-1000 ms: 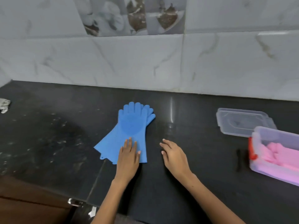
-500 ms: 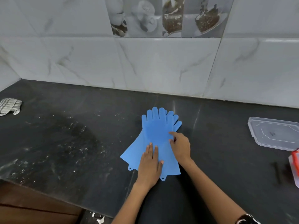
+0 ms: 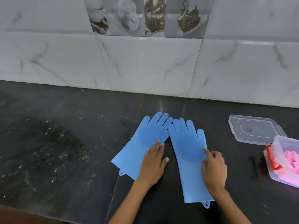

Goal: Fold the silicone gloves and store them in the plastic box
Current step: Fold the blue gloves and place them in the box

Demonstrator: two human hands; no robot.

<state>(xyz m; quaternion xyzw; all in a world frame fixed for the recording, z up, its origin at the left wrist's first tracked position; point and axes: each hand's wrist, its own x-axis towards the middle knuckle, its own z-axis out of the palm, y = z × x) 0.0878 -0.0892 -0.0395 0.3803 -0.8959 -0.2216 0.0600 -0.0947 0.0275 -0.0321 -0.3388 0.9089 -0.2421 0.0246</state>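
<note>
Gloves: two blue silicone gloves flat on the black stone counter (image 3: 64,143), fingertips touching; left glove (image 3: 142,143) tilted, right glove (image 3: 187,152) nearly straight.
Left hand (image 3: 153,165): fingers straight, pressing the left glove's cuff.
Right hand (image 3: 213,168): fingers loosely bent, fingertips on the right glove's palm.
Box (image 3: 286,160): clear plastic, red latch, pink gloves inside, far right.
Lid (image 3: 254,130): clear, beside the box.

Home kitchen: black stone counter (image 3: 64,143), marble-look tiled backsplash (image 3: 145,65) with food-print tiles.
</note>
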